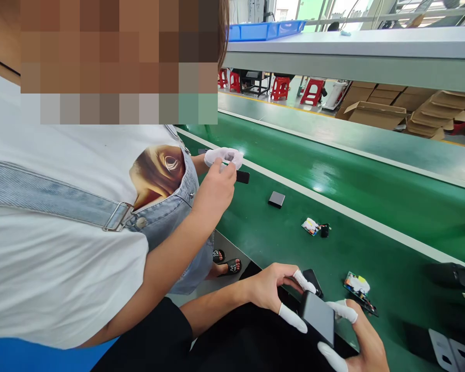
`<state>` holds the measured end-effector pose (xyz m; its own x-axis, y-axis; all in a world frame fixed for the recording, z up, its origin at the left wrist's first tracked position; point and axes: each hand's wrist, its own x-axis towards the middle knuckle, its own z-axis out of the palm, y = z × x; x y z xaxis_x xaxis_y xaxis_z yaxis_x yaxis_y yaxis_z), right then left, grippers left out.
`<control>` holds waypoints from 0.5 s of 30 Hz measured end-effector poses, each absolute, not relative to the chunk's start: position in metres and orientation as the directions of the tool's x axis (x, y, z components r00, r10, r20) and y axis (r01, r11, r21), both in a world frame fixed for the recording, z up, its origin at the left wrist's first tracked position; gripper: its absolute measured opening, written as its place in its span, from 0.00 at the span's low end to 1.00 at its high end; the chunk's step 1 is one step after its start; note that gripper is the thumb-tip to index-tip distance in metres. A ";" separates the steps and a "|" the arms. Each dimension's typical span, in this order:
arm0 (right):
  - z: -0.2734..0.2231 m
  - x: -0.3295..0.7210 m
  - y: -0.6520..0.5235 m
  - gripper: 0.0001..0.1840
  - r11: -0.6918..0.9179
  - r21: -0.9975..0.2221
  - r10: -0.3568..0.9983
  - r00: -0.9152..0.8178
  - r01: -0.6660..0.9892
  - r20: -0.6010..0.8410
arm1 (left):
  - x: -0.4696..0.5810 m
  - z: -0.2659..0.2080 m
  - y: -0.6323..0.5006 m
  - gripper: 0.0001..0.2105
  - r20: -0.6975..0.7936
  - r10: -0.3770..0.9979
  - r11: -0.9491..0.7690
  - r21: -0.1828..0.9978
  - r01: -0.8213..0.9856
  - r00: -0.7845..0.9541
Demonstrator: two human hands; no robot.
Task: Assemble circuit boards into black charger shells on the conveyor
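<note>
Both hands at six o'clock: left hand [269, 287] pinches the grey box [318, 316] by its near corner, right hand [362, 338] cups its far side (white cots on the fingertips), fingers closed around it over the green belt [333, 181]. At nine o'clock, a co-worker's hand [216, 191] grips a small black piece [242, 177]. Another grey box [276, 199] lies at twelve o'clock, well apart.
</note>
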<state>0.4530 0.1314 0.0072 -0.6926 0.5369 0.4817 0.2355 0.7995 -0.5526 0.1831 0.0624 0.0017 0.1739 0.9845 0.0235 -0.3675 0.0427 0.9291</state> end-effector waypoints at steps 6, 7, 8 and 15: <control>0.007 0.452 0.133 0.24 0.799 -0.551 0.542 -0.688 0.243 0.482 | 0.185 0.000 0.066 0.42 0.008 0.986 0.050 0.939 -0.341 0.164; 0.007 0.451 0.134 0.24 0.794 -0.557 0.546 -0.687 0.243 0.479 | 0.185 -0.002 0.066 0.42 0.005 0.987 0.049 0.941 -0.335 0.158; 0.008 0.451 0.134 0.24 0.790 -0.563 0.550 -0.685 0.243 0.477 | 0.185 -0.002 0.066 0.42 0.002 0.988 0.049 0.944 -0.327 0.156; 0.012 0.453 0.135 0.22 0.764 -0.598 0.563 -0.703 0.243 0.434 | 0.180 0.007 0.062 0.33 0.041 0.983 0.011 0.960 -0.280 0.180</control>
